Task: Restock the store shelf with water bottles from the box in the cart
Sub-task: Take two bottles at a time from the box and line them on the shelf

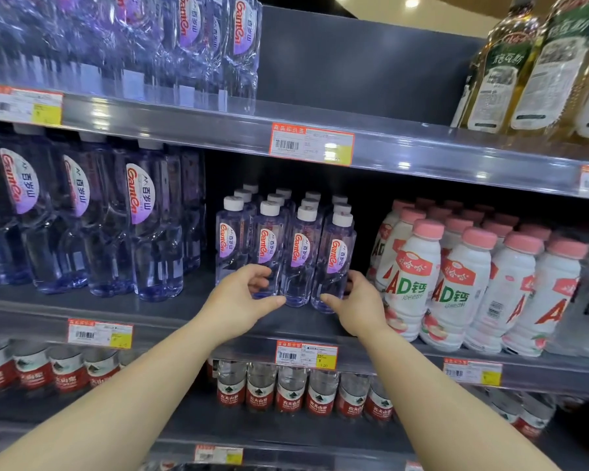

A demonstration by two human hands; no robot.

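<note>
Both my arms reach up to the middle shelf [170,311]. The small water bottles [284,246] stand there in a tight block, four across at the front and several rows deep, white caps up, purple labels facing out. The block sits near the shelf's front edge, between the big water bottles [143,219] toward the left end and the white milk drink bottles [463,283] with pink caps toward the right end.

My left hand [240,299] is at the bottom of the front row, fingers curled round the base of the second bottle from the left, thumb pointing toward the third. My right hand [357,302] is at the bottom right corner of the block; fingers wrap behind the base of the rightmost front bottle, thumb lies across its front. Both hands grip low, close to the shelf surface.

A price tag [306,355] hangs on the shelf's front rail just below my hands. The shelf underneath holds red-labelled water bottles [291,392]. The top shelf carries more big water bottles at the left end and oil bottles [531,69] at the right end, with a bare gap between.
</note>
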